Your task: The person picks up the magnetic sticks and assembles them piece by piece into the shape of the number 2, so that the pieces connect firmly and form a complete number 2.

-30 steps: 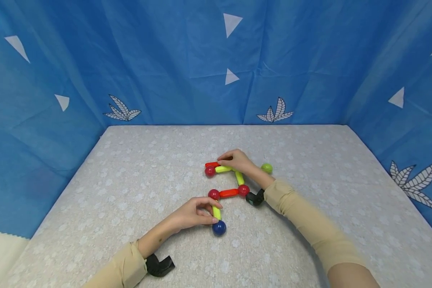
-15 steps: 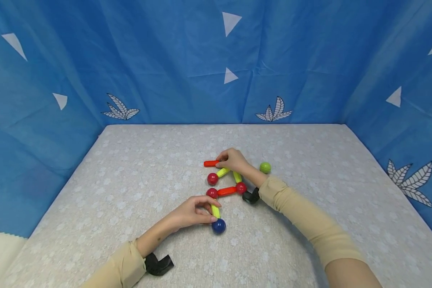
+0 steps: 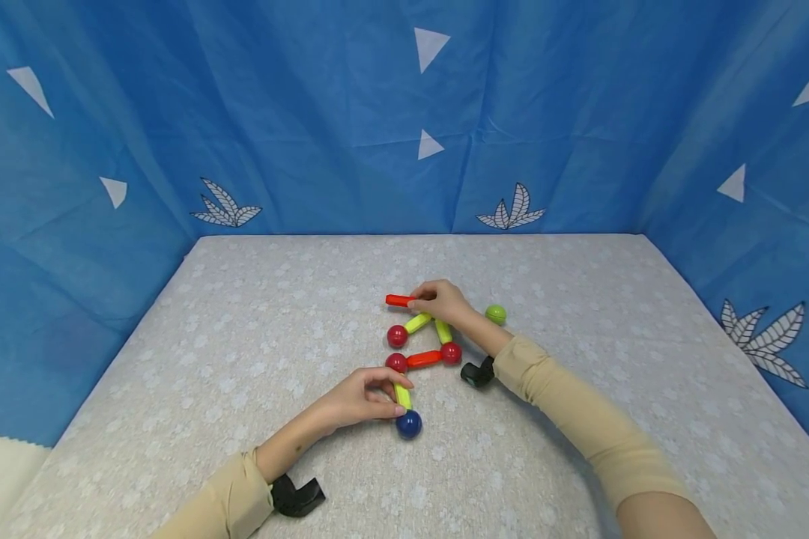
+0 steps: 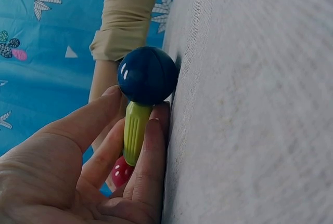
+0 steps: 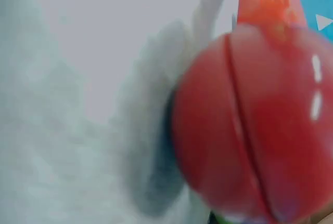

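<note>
A zigzag chain of toy magnetic rods and balls lies on the table. At its near end my left hand (image 3: 359, 397) holds a yellow-green rod (image 4: 134, 135), the thumb at the blue ball (image 4: 148, 75). From there the chain runs through a red ball (image 3: 396, 363), a red rod (image 3: 424, 360), another red ball (image 3: 451, 352) and two more yellow-green rods, to a third red ball (image 3: 397, 336). My right hand (image 3: 446, 303) pinches a separate red rod (image 3: 398, 300) above the chain's far part, hiding where the far rods meet. A red ball (image 5: 255, 122) fills much of the right wrist view.
A loose green ball (image 3: 495, 314) lies behind the right wrist. Black wrist devices sit under both forearms, the left one (image 3: 298, 497) and the right one (image 3: 477, 373). A blue curtain (image 3: 350, 112) encloses the patterned tablecloth (image 3: 276, 299).
The far red ball and its yellow-green rod have swung toward me, away from the red rod in my right hand. That rod has tilted slightly. My left hand has stayed put.
</note>
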Demonstrator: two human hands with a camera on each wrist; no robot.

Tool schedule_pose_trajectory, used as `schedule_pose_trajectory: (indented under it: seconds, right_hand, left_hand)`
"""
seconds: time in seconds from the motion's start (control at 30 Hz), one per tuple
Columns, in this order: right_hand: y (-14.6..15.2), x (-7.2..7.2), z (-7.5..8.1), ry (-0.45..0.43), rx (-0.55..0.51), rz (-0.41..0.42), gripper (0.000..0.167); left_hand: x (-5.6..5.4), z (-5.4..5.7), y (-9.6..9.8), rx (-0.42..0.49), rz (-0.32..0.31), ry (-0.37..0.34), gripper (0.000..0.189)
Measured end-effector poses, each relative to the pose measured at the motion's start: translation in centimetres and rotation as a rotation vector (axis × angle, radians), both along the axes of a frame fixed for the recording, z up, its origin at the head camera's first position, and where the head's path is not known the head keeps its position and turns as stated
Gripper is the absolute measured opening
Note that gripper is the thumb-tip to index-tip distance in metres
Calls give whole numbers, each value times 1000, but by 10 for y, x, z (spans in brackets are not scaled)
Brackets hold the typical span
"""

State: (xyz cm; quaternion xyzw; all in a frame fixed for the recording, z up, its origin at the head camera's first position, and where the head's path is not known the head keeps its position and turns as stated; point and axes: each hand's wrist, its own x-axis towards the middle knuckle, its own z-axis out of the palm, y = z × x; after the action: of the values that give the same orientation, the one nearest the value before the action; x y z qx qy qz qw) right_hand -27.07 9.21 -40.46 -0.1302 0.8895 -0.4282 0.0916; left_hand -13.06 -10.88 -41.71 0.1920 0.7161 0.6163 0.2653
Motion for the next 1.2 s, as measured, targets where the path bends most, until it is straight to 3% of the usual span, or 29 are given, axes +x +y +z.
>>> schedule_pose_trajectory:
  seconds: [0.17,0.37,0.5,0.7,0.97,1.07,1.2]
  right_hand:
    - [4,7,3,-25,-52,-41,23]
    - [11,14,7,-17,-209,-106,23]
    - [17,18,9,-32,-303,-107,24]
    - [32,28,12,23,-308,-104,24]
    - [63,75,27,147,-197,14,20]
    - [73,97,24,119,-159,106,16]
    - [81,121,15,10,-139,230,14]
  left_hand:
    - [1,1,0,18,-7,-3,34]
    - [2,1,-1,45,-19,-4,35]
    - [2,1,0,49,-18,-2,35]
    - [2,2,0,46,-16,-9,34]
    - [1,0,-1,43,-13,-2,34]
    - [1,0,-1,44,-12,-1,34]
    - [0,0,-1,35,-12,0,34]
